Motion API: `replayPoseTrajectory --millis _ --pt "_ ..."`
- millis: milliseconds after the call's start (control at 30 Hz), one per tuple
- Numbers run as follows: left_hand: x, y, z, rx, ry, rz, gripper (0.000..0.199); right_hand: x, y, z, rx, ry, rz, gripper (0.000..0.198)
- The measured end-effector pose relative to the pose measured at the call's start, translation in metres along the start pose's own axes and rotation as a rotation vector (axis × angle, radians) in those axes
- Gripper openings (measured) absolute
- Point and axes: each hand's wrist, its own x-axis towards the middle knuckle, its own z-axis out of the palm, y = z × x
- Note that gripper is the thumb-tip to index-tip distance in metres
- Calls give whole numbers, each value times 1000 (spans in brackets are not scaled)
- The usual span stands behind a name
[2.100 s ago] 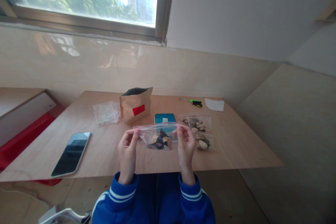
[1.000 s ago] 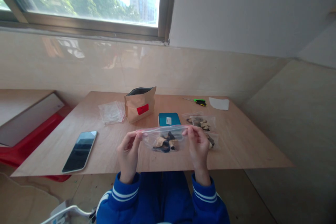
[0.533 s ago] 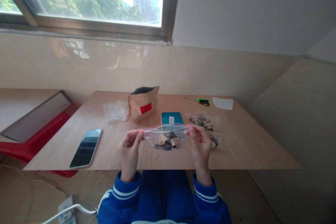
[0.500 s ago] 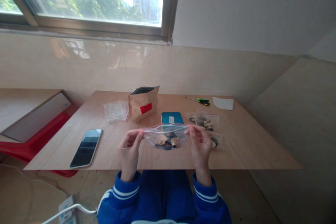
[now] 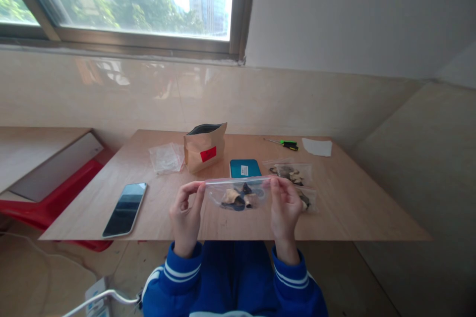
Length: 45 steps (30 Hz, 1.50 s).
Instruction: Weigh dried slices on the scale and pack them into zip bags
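Note:
A clear zip bag (image 5: 215, 197) hangs between my two hands just above the table's near side. Inside it lie several dried, curled pieces, tan and black (image 5: 238, 199), which look like dried fungus. My left hand (image 5: 189, 215) pinches the bag's top left corner between thumb and finger. At the top right corner, my right hand (image 5: 285, 210) pinches it the same way. The bag's top edge is stretched into a nearly straight line. Behind it sits a teal box (image 5: 244, 168) with a white label, its near side partly hidden.
More filled zip bags (image 5: 293, 174) lie right of the teal box. A brown paper pouch (image 5: 204, 151) stands open at the back, beside a stack of clear bags (image 5: 166, 158). A phone (image 5: 125, 209) lies left; screwdrivers (image 5: 288, 144) and white paper (image 5: 317, 147) lie back right.
The bag's mouth, bowed apart half a second ago, is now pulled straight with its edges together. Both hands keep their hold on the corners.

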Motion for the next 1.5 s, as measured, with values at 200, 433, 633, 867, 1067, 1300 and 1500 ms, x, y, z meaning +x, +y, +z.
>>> replayPoseTrajectory --millis 200,433,633,867,1067,1300,1500 --pt "-3 3 6 -116 24 -98 24 -3 10 5 114 -133 148 31" --pt "-6 3 10 -173 41 -168 24 -10 14 7 13 -263 164 29" --pt "-1 0 0 -144 -34 -144 23 -7 17 2 -63 -179 177 30" --pt "8 -5 -24 52 -204 27 16 2 10 -11 -151 -228 83 30" --pt "4 -10 -19 126 -175 55 16 0 17 -15 -197 -240 34 26" --pt "-5 -3 1 -96 -104 -57 18 -5 15 -5 -122 -149 10 25" --pt "-7 -2 10 -266 -186 -169 24 -6 16 3 61 -174 119 28"
